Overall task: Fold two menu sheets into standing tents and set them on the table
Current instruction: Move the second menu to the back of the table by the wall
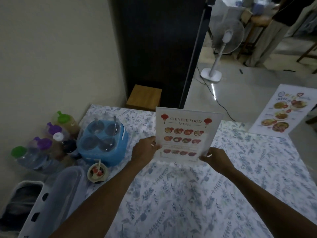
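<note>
A white menu sheet (186,133) headed "Chinese Food Menu" stands upright over the middle of the table, its printed face toward me and its lower edge near the flowered tablecloth (180,194). My left hand (145,150) grips its lower left edge. At the lower right corner my right hand (215,158) pinches it. A second menu sheet (281,111) with food pictures lies at the table's far right corner, partly over the edge, untouched.
Several bottles (44,145) with green and purple caps crowd the left edge. Beside them sit a blue condiment caddy (103,143), a small bowl (97,171) and a clear plastic box (56,191). A wooden stool (145,97) and a white fan (221,42) stand beyond the table.
</note>
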Action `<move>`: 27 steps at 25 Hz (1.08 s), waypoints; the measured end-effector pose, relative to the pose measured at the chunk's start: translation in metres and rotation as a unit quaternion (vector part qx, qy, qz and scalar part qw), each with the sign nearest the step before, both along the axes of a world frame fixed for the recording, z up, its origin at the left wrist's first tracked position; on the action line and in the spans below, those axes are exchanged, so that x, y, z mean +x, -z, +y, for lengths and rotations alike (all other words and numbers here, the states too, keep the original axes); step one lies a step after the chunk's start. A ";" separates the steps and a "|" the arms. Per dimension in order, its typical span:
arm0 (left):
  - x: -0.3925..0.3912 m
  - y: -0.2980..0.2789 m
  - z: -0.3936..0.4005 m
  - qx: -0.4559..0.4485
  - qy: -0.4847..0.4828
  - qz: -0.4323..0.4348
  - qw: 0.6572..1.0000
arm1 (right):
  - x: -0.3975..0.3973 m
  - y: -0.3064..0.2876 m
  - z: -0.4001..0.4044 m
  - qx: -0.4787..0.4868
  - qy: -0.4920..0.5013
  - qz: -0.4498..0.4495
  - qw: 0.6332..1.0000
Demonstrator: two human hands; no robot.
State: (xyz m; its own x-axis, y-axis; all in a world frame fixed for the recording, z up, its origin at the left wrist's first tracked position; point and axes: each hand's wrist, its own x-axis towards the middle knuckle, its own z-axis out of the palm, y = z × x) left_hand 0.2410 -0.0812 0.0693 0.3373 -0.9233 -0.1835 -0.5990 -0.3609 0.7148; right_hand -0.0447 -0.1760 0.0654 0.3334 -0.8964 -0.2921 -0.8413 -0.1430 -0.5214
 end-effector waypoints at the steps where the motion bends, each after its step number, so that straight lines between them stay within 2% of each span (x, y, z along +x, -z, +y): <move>1: 0.009 -0.004 -0.010 0.000 0.011 0.000 1.000 | 0.007 -0.006 -0.003 -0.005 0.012 0.007 1.000; 7: 0.088 -0.031 -0.063 -0.027 0.052 -0.029 0.998 | 0.079 -0.041 -0.023 -0.032 0.034 0.007 0.999; 14: 0.215 -0.043 -0.098 -0.010 0.003 -0.039 0.999 | 0.211 -0.050 -0.061 -0.053 0.000 -0.023 0.998; 20: 0.319 -0.028 -0.101 -0.002 -0.040 -0.062 0.997 | 0.325 -0.021 -0.095 -0.011 -0.055 -0.042 0.998; 27: 0.409 0.016 -0.104 0.085 -0.099 -0.076 0.989 | 0.430 0.032 -0.112 0.036 -0.104 -0.079 0.991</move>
State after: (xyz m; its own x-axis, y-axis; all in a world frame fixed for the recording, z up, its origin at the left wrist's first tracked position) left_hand 0.6503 -0.1855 0.0536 0.5437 -0.7967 -0.2640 -0.6008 -0.5891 0.5404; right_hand 0.3853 -0.2879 0.0339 0.5557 -0.7822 -0.2819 -0.7044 -0.2627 -0.6594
